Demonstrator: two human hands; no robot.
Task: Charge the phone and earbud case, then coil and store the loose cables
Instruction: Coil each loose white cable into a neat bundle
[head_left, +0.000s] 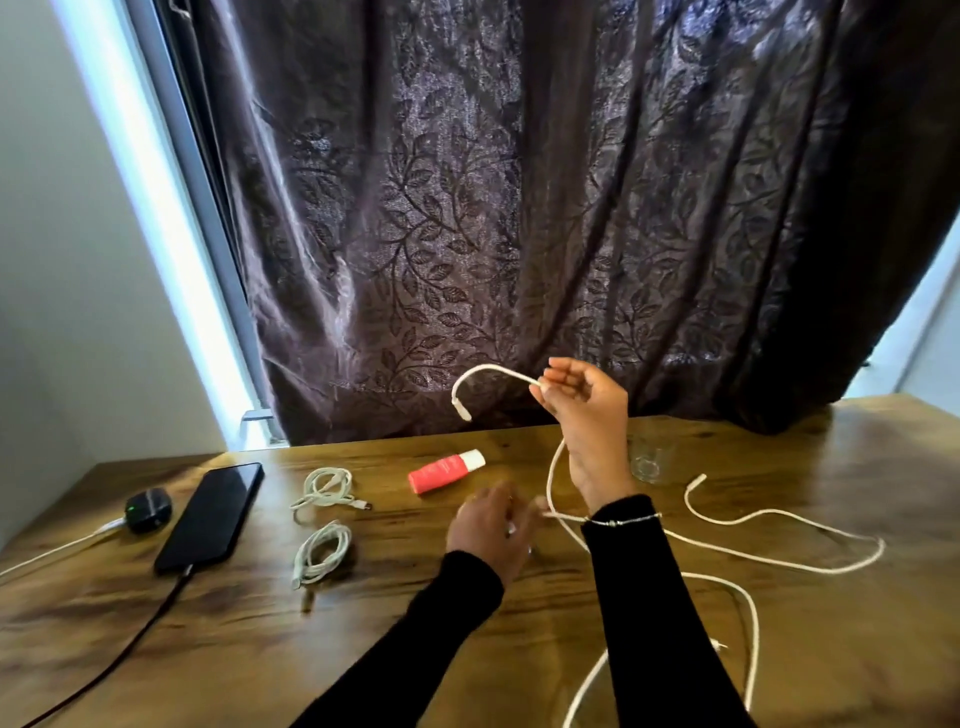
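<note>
Loose white cable (727, 551) sprawls over the lower right of the wooden table (363, 649); the right hand (584, 410), raised at centre right, pinches it near one end, while the blurred left hand (491, 525) holds a lower stretch. At lower left lie the phone (210, 517) and earbud case (148, 510), each with a cable attached, beside two coiled cables (322, 519)

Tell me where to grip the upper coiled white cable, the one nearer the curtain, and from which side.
Pinch the bundled loops of the upper coiled cable across their thick left side, coming straight down from above. It lies flat on the table, so a side approach finds no edge. Avoid the plug tail sticking out to the right: lifting by it would probably uncoil the bundle. The second coil lies apart, towards the camera.
</note>
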